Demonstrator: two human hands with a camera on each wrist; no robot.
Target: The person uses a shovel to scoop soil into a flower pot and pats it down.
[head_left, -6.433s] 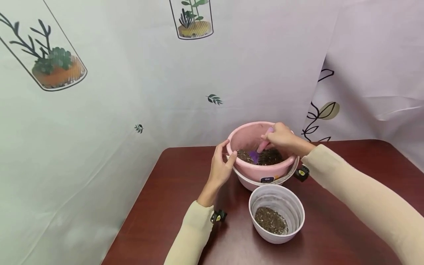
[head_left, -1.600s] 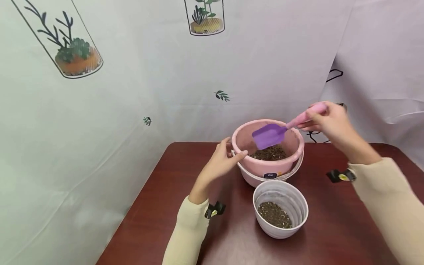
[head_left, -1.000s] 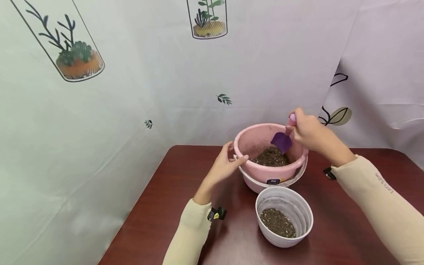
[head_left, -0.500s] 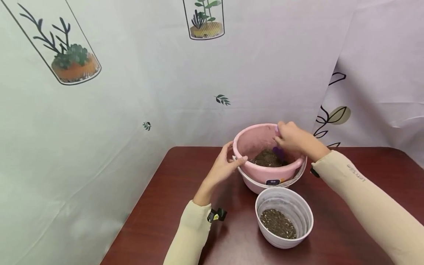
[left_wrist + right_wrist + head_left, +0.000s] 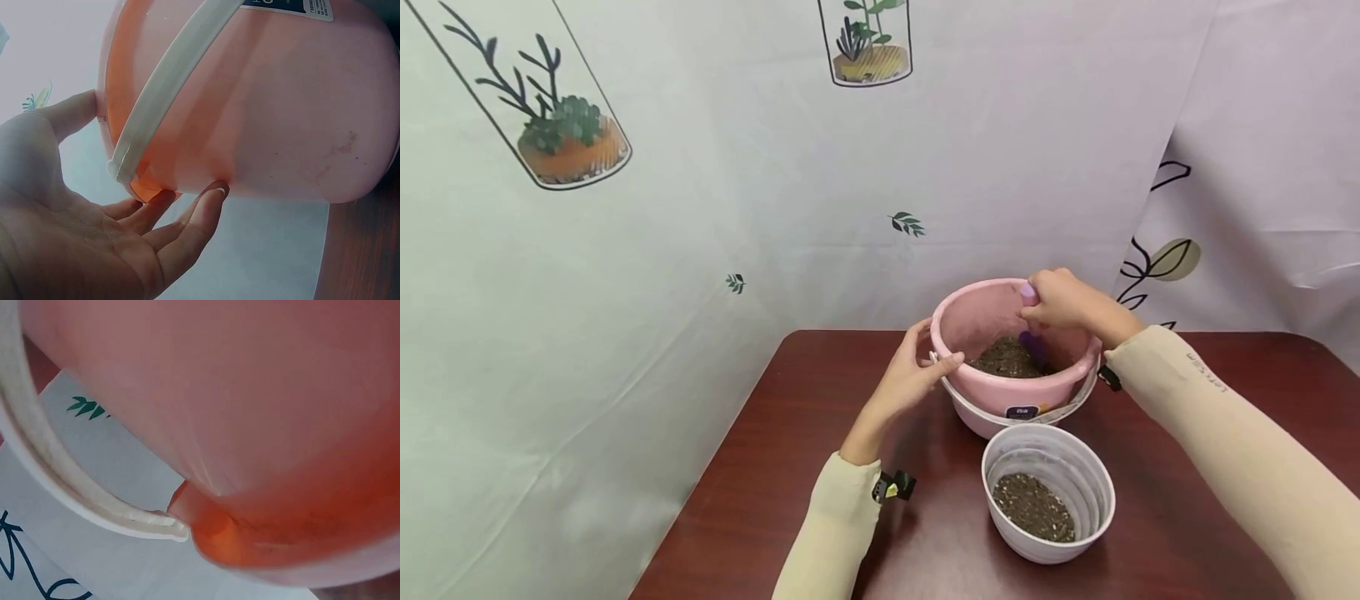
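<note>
A pink bucket point(image 5: 992, 392) stands near the table's back edge with dark soil point(image 5: 1006, 358) inside. My left hand point(image 5: 898, 387) holds its left side, the thumb on the rim and the fingers against the outer wall, as the left wrist view also shows. Over the right part of the opening, my right hand point(image 5: 1063, 302) grips a small garden trowel point(image 5: 1027, 292) by its pink handle. Its purple blade points down at the soil, partly hidden by shadow and the hand. Only the bucket's wall point(image 5: 219, 381) and its white bail handle point(image 5: 81, 500) show in the right wrist view.
Directly in front of the bucket is a white pot point(image 5: 1067, 471) with a layer of soil at its bottom. The bail handle hangs along the bucket's front. Behind the dark red table point(image 5: 790, 433) is a wall sheet point(image 5: 820, 183) printed with plants.
Since 1.6 s ago, my right hand has lowered the trowel from above the bucket into it, blade down. During the last half second it has barely moved. My left hand stays at the rim.
</note>
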